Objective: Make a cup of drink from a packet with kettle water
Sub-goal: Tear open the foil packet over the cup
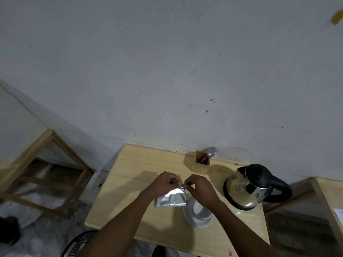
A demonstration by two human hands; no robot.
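A silver foil packet [171,199] hangs above the wooden table [130,197], held by its top edge. My left hand [163,183] pinches the top left of the packet and my right hand [201,188] pinches its top right corner. Just below my right wrist stands a white cup [201,208] on a white saucer [193,220]. The steel kettle [248,190] with a black lid and handle sits on its base to the right of the cup.
A wooden holder [201,163] with a spoon [210,153] stands by the wall behind my hands. A wooden frame [46,169] stands on the left, another table's edge [326,204] on the right, a black mesh basket [79,242] below.
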